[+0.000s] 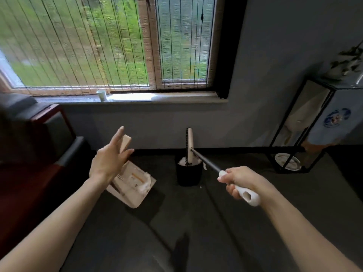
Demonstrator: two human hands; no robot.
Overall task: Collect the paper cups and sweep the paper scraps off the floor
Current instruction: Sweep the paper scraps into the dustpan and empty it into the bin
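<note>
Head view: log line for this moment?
left hand open by dustpan | right hand grips broom | broom head over black bin | scraps in dustpan | paper cup on windowsill

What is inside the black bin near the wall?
The black bin holds white scraps heaped at its rim, with the broom head poking in. Anything deeper is hidden by its wall.

A wide window (110, 42) fills 10 to 12 o'clock, hung with a thin slatted blind (59, 55). Daylight and blurred greenery show through it. Its pale sill (176, 98) runs beneath. The wall (275, 65) is grey-blue, the floor (216, 232) dark. A dark red seat (29, 183) stands at 9 o'clock, a black-framed stand (302, 114) at 3 o'clock.
</note>
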